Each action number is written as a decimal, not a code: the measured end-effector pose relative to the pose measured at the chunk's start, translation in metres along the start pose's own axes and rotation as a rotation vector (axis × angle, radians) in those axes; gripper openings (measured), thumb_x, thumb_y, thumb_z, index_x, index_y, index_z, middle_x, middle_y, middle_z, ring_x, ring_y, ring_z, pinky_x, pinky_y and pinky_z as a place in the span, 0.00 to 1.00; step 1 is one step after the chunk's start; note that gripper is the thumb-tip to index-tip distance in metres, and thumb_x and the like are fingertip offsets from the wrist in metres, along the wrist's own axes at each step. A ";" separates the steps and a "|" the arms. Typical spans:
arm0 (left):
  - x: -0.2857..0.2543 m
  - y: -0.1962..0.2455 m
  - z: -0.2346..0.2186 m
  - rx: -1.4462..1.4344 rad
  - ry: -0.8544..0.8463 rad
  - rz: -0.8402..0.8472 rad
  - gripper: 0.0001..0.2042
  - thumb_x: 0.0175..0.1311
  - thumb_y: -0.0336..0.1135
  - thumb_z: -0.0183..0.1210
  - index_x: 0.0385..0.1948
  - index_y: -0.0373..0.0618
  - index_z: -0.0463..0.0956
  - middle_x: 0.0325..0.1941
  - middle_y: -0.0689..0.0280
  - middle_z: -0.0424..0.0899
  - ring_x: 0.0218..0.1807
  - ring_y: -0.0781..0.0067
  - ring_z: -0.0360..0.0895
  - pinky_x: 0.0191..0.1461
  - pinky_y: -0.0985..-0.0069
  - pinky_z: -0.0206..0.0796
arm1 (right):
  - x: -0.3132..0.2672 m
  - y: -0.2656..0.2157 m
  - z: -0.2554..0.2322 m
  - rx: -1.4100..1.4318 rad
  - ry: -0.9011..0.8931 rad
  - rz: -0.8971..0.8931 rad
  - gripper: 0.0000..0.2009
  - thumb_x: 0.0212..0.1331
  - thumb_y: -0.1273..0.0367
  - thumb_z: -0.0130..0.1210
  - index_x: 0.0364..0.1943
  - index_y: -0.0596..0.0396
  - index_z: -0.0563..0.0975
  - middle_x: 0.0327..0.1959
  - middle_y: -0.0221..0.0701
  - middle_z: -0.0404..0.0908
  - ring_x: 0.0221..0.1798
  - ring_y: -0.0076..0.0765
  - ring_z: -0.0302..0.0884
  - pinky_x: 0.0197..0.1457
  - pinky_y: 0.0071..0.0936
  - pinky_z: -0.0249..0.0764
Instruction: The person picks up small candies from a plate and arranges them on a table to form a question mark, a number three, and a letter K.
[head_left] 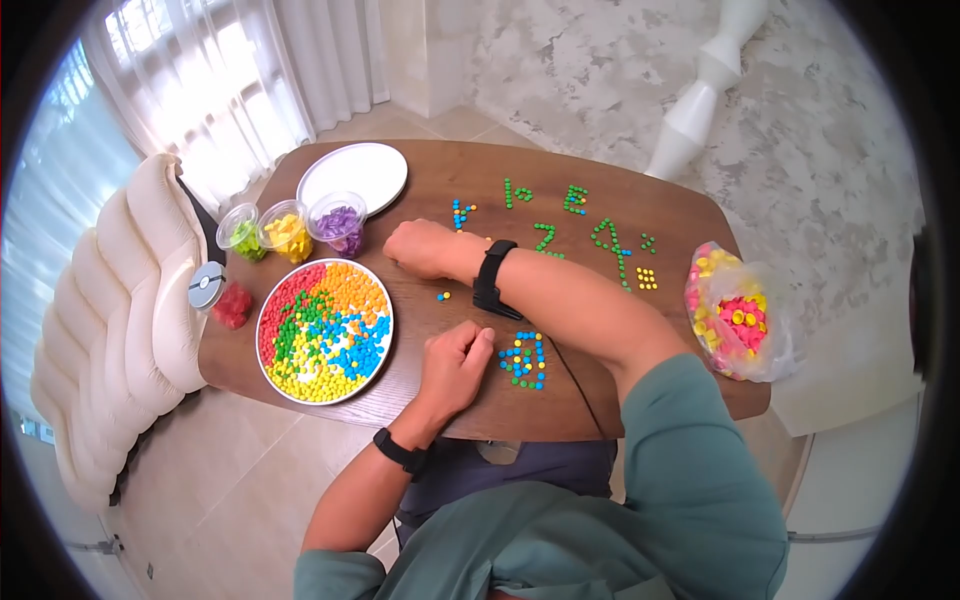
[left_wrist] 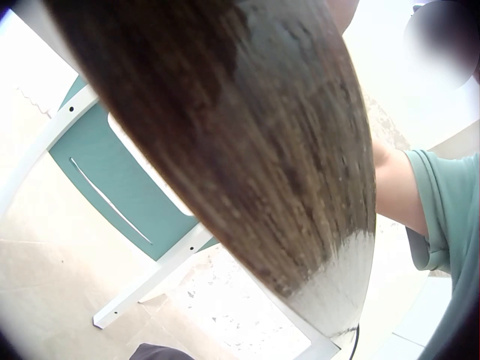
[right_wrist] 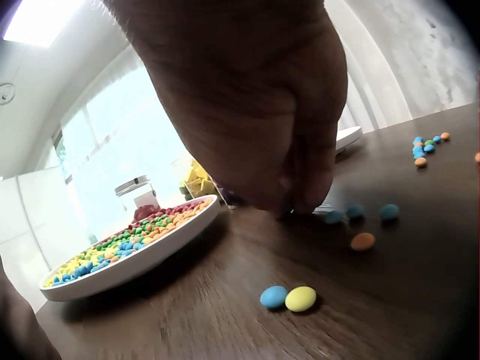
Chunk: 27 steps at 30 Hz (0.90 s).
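Bent over the table, my right hand (head_left: pixel 422 250) has its fingertips down near small candies, left of a blue-and-orange candy figure (head_left: pixel 459 212). In the right wrist view, the fingers of the right hand (right_wrist: pixel 259 112) come together at the tabletop beside a blue candy (right_wrist: pixel 355 211) and an orange candy (right_wrist: pixel 363 241); anything between the fingertips is hidden. A yellow candy (right_wrist: pixel 301 299) touches a blue one nearer the camera. Loosely curled, my left hand (head_left: pixel 455 368) rests at the near table edge, between the plate of sorted candies (head_left: pixel 391 300) and a blue, yellow and green candy figure (head_left: pixel 540 366).
Cups of green, yellow and purple pieces (head_left: pixel 340 222), a lidded jar (head_left: pixel 208 287) and a white plate (head_left: pixel 352 178) stand at the left. Green candy figures (head_left: pixel 607 236) lie across the back right, near a plastic bag (head_left: pixel 740 318). A dark cable crosses the near edge.
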<state>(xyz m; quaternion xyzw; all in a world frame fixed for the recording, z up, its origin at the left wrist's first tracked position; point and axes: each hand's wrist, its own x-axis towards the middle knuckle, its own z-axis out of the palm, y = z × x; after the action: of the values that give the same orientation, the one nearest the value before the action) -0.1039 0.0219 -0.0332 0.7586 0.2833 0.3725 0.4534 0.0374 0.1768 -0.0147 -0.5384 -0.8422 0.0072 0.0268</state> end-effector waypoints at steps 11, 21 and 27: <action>-0.002 0.001 -0.001 -0.015 0.011 -0.006 0.14 0.72 0.35 0.59 0.26 0.35 0.75 0.18 0.56 0.71 0.21 0.71 0.66 0.29 0.68 0.62 | -0.016 0.018 -0.031 0.281 0.114 0.062 0.04 0.49 0.69 0.63 0.28 0.53 0.84 0.33 0.41 0.88 0.40 0.55 0.86 0.45 0.46 0.81; -0.002 0.003 -0.001 -0.027 -0.020 -0.018 0.15 0.72 0.37 0.59 0.26 0.36 0.75 0.20 0.54 0.75 0.22 0.62 0.72 0.30 0.65 0.65 | -0.093 0.109 -0.051 0.514 0.081 0.486 0.04 0.52 0.72 0.63 0.28 0.58 0.82 0.23 0.32 0.85 0.25 0.25 0.83 0.32 0.26 0.78; -0.002 0.003 -0.002 0.010 -0.018 -0.016 0.15 0.72 0.37 0.60 0.25 0.37 0.75 0.21 0.53 0.78 0.23 0.53 0.77 0.30 0.62 0.66 | -0.085 0.110 -0.030 0.449 0.108 0.469 0.05 0.53 0.70 0.63 0.30 0.58 0.83 0.24 0.33 0.86 0.26 0.28 0.84 0.33 0.28 0.79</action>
<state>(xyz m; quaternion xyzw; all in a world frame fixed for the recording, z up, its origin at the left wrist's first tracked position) -0.1060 0.0203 -0.0305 0.7620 0.2871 0.3605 0.4549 0.1740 0.1455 0.0072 -0.6978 -0.6701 0.1703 0.1872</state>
